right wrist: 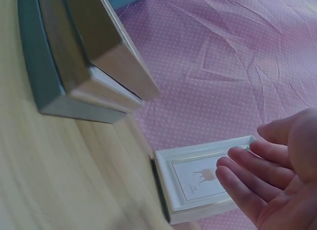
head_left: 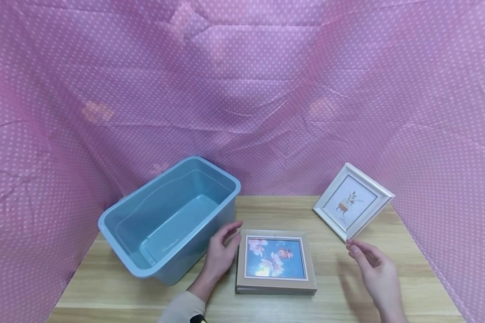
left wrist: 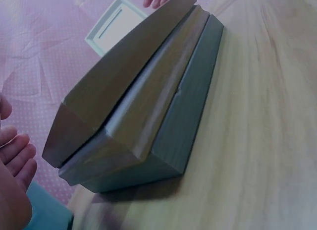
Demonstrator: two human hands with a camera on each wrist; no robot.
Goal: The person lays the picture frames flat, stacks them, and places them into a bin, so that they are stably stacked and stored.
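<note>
My left hand (head_left: 220,251) is beside the left side of a stack of picture frames (head_left: 276,287), its fingers relaxed and extended. The tan top frame (head_left: 307,262) shows pink blossoms on blue; under it are a brownish frame (left wrist: 133,101) and a grey-green frame (left wrist: 193,101). My right hand (head_left: 377,269) has its thumb and fingertips right at the lower corner of a white picture frame (head_left: 331,197). That frame shows a potted plant and stands tilted at the back right. In the right wrist view, the right hand's extended fingers (right wrist: 252,185) overlap the white frame's face.
A blue plastic bin (head_left: 169,260) stands at the left, angled on the wooden table (head_left: 327,305). Pink polka-dot cloth (head_left: 275,98) hangs behind the table and along both sides.
</note>
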